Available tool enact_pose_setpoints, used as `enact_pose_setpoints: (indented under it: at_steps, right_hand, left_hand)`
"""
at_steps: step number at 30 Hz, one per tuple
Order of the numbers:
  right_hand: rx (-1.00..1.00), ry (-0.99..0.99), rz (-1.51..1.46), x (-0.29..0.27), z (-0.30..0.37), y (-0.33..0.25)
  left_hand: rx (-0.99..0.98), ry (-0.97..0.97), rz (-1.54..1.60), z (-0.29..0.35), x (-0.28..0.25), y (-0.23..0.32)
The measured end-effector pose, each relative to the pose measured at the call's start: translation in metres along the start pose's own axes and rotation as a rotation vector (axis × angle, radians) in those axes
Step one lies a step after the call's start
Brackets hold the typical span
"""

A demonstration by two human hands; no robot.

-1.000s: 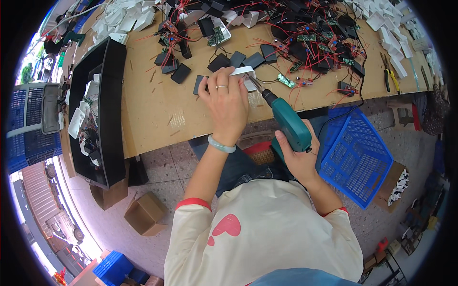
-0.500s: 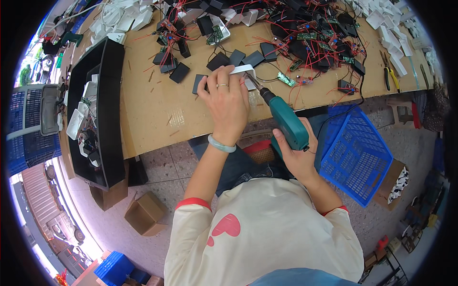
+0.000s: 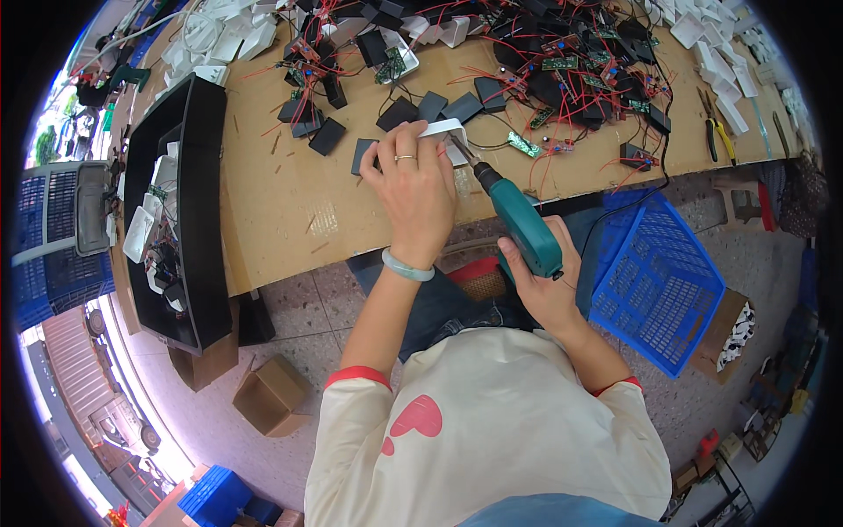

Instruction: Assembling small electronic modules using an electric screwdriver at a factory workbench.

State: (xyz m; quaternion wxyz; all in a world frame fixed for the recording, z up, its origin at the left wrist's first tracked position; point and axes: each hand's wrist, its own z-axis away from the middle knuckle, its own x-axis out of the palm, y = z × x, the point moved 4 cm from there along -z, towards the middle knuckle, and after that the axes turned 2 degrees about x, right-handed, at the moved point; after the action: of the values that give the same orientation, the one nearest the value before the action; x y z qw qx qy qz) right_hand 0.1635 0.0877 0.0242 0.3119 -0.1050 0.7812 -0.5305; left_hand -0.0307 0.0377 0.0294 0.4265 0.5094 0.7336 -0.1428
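Observation:
My left hand presses a white plastic casing against the table, its fingers closed over the near side. In my right hand is a green electric screwdriver, gripped by its body. The tool slants up and to the left, and its bit reaches into the casing. Whether the bit sits on a screw is too small to tell. Just beyond my left hand lie several dark rectangular blocks, and a small green circuit board lies right of the casing.
Red-wired boards and black parts heap at the table's back. White casings pile at both far corners. A black bin stands at the left. Pliers lie at the right. Below the edge are a blue crate and a cardboard box.
The screwdriver and my right hand have shifted very slightly left. My left hand keeps its hold on the casing, and the bit stays in it.

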Motion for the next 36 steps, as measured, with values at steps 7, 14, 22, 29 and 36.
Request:
enact_pose_setpoints:
  at_steps: [7, 14, 22, 29, 36]
  right_hand:
    - [0.011, 0.017, -0.018, 0.000, 0.002, 0.000]
    - [0.041, 0.013, -0.034, 0.000, 0.004, 0.002]
    - [0.007, 0.014, -0.022, -0.003, 0.005, -0.003]
    - [0.066, 0.035, -0.061, -0.024, 0.016, -0.015]
    - [0.084, 0.034, -0.044, -0.038, 0.022, -0.018]
  left_hand:
    - [-0.002, -0.003, 0.010, 0.000, -0.001, 0.001]
    - [-0.006, -0.003, 0.010, 0.000, -0.001, 0.000]
    - [-0.007, -0.006, 0.016, 0.000, 0.001, 0.001]
    - [-0.006, -0.021, 0.020, 0.000, 0.001, 0.000]
    - [-0.015, -0.028, -0.002, 0.000, -0.001, 0.003]
